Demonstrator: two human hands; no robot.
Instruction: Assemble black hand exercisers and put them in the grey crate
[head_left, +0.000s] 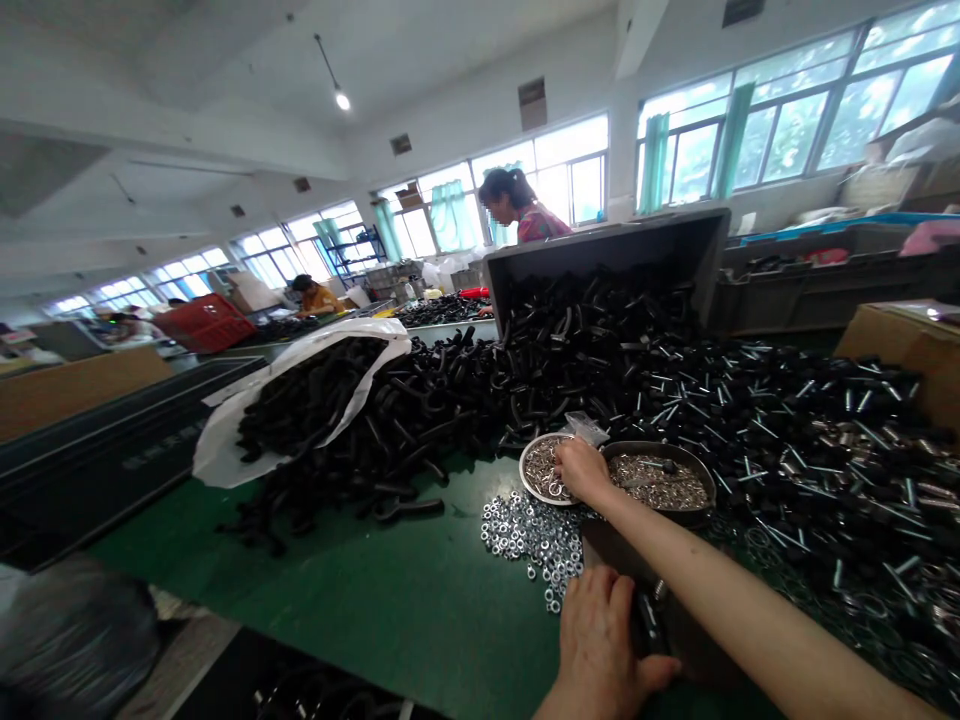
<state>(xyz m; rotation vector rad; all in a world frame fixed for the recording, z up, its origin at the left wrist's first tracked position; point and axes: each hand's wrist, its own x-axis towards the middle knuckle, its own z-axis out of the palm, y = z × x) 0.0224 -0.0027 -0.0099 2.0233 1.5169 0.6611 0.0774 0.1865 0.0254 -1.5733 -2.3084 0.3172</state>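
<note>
Here, right hand (581, 470): mostly curling, dipping into a white-rimmed bowl (534, 492); can't tell what it's holding.
Left hand (600, 640): resting half open beside metal nuts (517, 525), its hold hiding.

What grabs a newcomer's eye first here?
Probably the huge black heap, spread across the far side of the green table in front of a tipped grey crate. Next, the bright silver rings piled nearer the person, just ahead of the left hand. Then the right hand, fingers at the white bowl beyond the rings.
</note>
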